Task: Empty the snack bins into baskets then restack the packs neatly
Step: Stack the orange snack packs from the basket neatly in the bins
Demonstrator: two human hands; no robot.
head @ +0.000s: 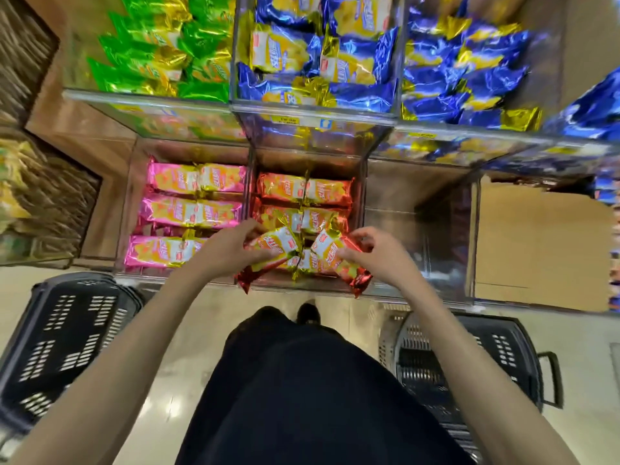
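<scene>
In the head view, the left hand (231, 245) is gripping one red pack (268, 251) at the front of the middle lower bin (362, 196), fingers curled over the pack's upper edge. The right hand (375, 251) is gripping a second red pack (339, 260) just beside the first, the two packs angling toward each other. Behind them, four red packs (303, 189) are lying in two rows of two inside the same bin. The left lower bin (129, 196) is holding six pink packs (196, 178), apparently in three rows of two, though the nearest row is partly hidden by the left forearm. Two dark baskets are standing on the floor: the left basket (67, 333) and the right basket (503, 347). Green packs (157, 45) and blue packs (318, 52) are filling the upper bins.
</scene>
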